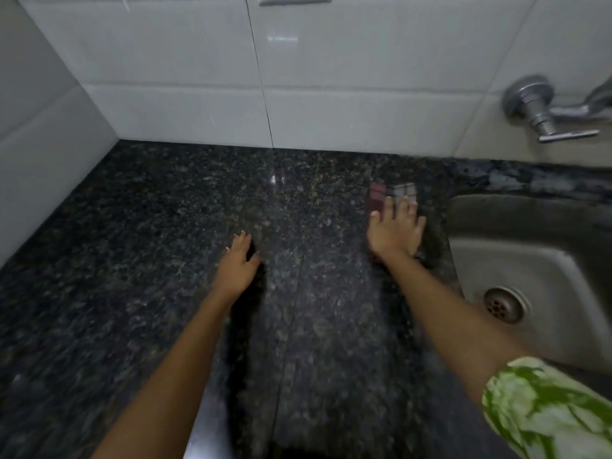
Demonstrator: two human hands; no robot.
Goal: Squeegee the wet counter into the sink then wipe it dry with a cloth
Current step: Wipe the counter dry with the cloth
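Under our right hand [395, 231], close to the sink's near edge, lies the checked cloth [394, 193], maroon and grey, flat on the dark speckled granite counter [149, 260]. Our fingers [402, 210] are spread wide and laid flat on top of it, pressing rather than gripping; the far end of the cloth shows beyond the fingertips, and a small bit seems to peek out by the wrist, though blur makes that hard to tell. Our left hand [240, 260] rests well apart to the left, palm down on the bare counter, fingers loosely together and holding nothing. Between the two hands a thin seam [294, 293] runs through the stone, and the surface there has a dull sheen. Just right of the cloth the steel sink [530, 260] drops away, with its round drain [505, 304] in the basin. Above it a chrome tap [546, 107] is fixed to the white tiled wall [198, 77], which meets a second wall at the left corner. Our right forearm crosses the sink's rim, and a green and white patterned sleeve [543, 405] covers the arm at lower right.
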